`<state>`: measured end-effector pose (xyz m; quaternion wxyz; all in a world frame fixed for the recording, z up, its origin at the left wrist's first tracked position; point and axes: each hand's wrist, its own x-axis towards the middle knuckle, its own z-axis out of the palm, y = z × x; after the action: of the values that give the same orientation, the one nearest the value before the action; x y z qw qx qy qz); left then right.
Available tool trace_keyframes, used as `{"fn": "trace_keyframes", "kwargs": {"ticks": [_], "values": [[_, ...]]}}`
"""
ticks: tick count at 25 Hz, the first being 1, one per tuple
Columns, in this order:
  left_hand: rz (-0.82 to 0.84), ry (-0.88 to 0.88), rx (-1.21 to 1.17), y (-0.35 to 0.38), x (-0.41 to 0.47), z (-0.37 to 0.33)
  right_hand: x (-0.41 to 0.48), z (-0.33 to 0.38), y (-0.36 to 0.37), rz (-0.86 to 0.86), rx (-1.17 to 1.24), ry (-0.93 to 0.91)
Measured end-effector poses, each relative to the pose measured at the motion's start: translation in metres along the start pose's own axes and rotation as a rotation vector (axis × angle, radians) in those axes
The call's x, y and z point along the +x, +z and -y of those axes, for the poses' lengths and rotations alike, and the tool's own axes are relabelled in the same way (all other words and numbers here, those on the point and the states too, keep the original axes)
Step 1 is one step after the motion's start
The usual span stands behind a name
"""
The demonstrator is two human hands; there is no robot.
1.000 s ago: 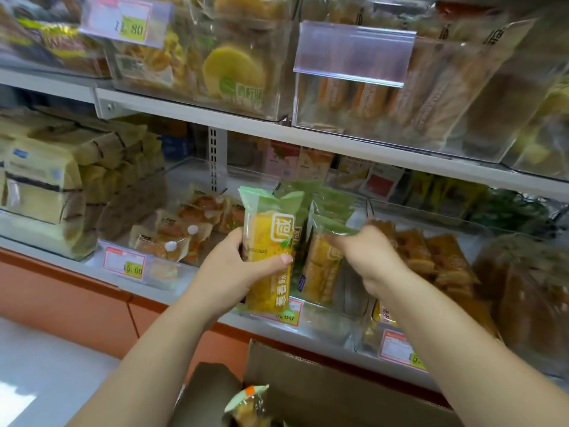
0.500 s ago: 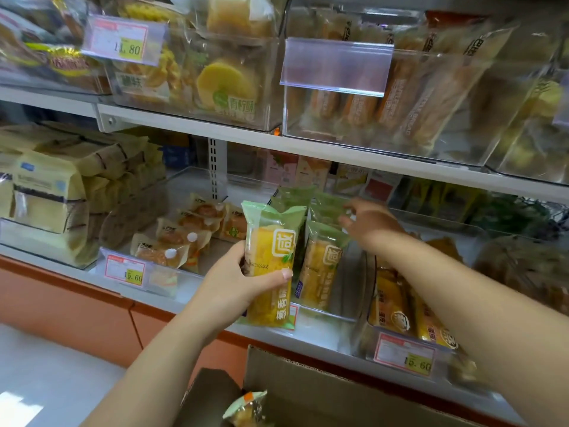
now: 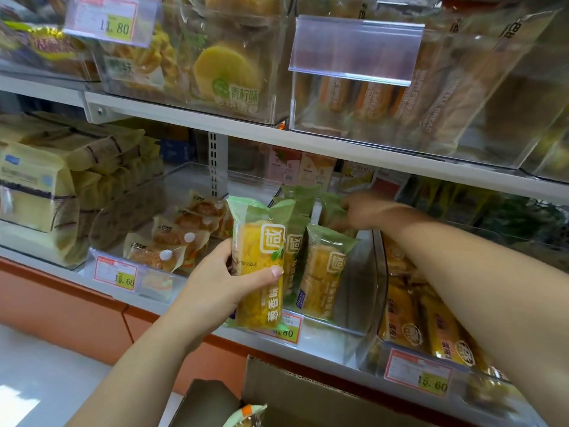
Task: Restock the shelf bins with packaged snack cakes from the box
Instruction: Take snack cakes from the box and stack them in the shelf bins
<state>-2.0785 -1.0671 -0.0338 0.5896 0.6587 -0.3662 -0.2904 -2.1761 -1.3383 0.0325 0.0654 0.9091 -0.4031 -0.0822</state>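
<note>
While the left hand [image 3: 215, 282] grips one green-and-yellow plastic-wrapped snack cake [image 3: 258, 248] upright, thumb across its front and fingers curled round its edge, that pack hangs just in front of the clear plastic shelf bin [image 3: 358, 288] on the lower shelf. Two matching packs [image 3: 324, 272] stand upright at the front of this bin, one partly hidden behind the held pack. Farther back, at least two more green pack tops [image 3: 300, 195] show. The right hand [image 3: 366, 211] reaches among them and touches them; blur keeps me from telling whether its fingers pinch one or lie flat. Below, the brown cardboard box [image 3: 308, 396] sits open, with one more pack [image 3: 246, 417] poking up at its near edge. Four printed price tags [image 3: 115, 272] show: two reading 15.60, one 11.80, and one half covered by the held pack. One blank clear tag holder [image 3: 354, 47] fronts an upper bin.
</note>
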Motion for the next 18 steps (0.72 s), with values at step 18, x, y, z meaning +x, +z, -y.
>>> {"fn": "trace_keyframes", "kwargs": {"ticks": [18], "values": [[-0.004,0.010,0.017,0.003,-0.002,-0.004,-0.005,-0.002,0.014,-0.167,0.447,-0.113]]}}
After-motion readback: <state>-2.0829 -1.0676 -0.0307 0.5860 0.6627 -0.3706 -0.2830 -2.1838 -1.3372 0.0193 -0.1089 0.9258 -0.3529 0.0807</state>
